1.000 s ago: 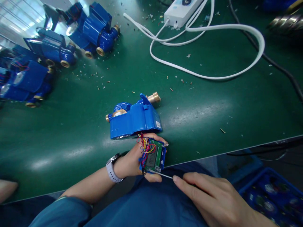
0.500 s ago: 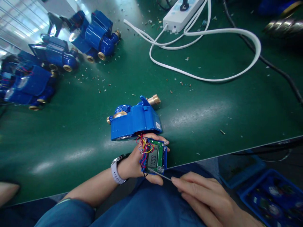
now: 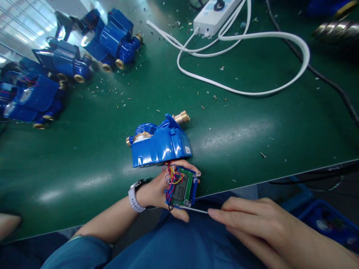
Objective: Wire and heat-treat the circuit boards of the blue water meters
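Observation:
My left hand is wrapped around a green circuit board with a small LCD and a blue frame. A tangle of red, yellow and blue wires runs from the board toward a blue water meter with brass ends, which lies on the table just beyond. Closed on a thin metal tool, perhaps tweezers or a slim screwdriver, my right hand holds its tip at the board's near edge. The tool's rear end is hidden by my fingers.
Several blue water meters stand at the upper left of the green table. A white power strip and its looped cable lie at the back. Blue bins sit below the table edge at right. Small scraps are scattered about.
My right hand has moved slightly right and up, and the tool now lies flatter against the board's edge. The board has tilted a little in my left hand.

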`<state>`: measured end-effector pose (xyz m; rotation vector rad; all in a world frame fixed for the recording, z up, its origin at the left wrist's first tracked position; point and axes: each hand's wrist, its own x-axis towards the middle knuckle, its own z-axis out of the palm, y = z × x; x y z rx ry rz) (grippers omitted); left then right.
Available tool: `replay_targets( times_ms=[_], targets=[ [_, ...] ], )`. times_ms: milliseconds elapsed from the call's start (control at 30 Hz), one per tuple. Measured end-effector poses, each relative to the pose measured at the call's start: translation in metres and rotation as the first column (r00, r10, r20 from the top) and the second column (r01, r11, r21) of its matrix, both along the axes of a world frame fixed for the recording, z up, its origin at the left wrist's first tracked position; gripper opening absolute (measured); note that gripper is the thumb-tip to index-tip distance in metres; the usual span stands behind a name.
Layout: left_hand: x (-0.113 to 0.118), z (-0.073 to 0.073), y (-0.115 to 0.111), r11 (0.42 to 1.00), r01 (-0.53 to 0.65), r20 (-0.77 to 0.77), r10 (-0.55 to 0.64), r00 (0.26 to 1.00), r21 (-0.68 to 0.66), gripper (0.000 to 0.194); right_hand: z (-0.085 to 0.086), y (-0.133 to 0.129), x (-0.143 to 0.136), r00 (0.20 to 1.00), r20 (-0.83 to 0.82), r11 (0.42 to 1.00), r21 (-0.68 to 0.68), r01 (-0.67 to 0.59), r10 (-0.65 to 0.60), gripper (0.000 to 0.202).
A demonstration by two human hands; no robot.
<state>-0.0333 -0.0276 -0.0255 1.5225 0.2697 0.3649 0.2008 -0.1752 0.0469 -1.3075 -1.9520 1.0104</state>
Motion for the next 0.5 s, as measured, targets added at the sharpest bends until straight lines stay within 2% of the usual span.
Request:
replay_targets(
  times_ms=[100,233,433,500],
  targets=[
    [-0.001,0.000,0.003,0.999,0.040,-0.005,-0.040,0.999,0.012,0.103,0.001,0.005,0.003,0.991,-0.136,0.978,-0.205,-0.025,-0.004,0.038],
    [-0.002,-0.001,0.005,0.997,0.078,0.013,-0.078,0.997,0.000,0.106,-0.003,0.013,0.006,0.955,-0.295,0.894,-0.435,-0.104,-0.033,0.040],
    [-0.001,0.003,0.007,0.994,0.109,0.027,-0.109,0.994,0.015,0.103,-0.011,0.019,0.007,0.912,-0.391,0.799,-0.584,-0.144,-0.122,0.035],
    [0.000,0.003,0.008,0.993,0.113,0.028,-0.114,0.993,0.037,0.102,-0.012,0.020,0.005,0.915,-0.389,0.792,-0.591,-0.155,-0.111,0.035]
  ],
)
